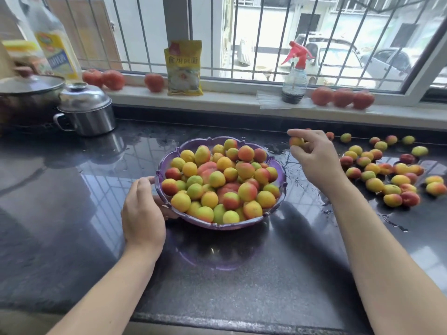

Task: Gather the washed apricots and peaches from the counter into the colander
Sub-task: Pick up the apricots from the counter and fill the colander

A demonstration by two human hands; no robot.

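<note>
The right hand's grip [312, 153] pinched one small apricot [296, 141] between fingertips, raised just right of the colander [282, 187], which lay leftward, heaped. The left hand [142, 213] held its near rim. Loose fruit [387, 175] remained on the bench [72, 189], right.

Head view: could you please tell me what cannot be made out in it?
- Left hand: fingertips hidden behind the colander wall.
- Small fruit in the right hand: partly covered by fingers.
- Bottle: top cut off, label blurred.
- Loose fruit: spread cut by right edge.
</note>
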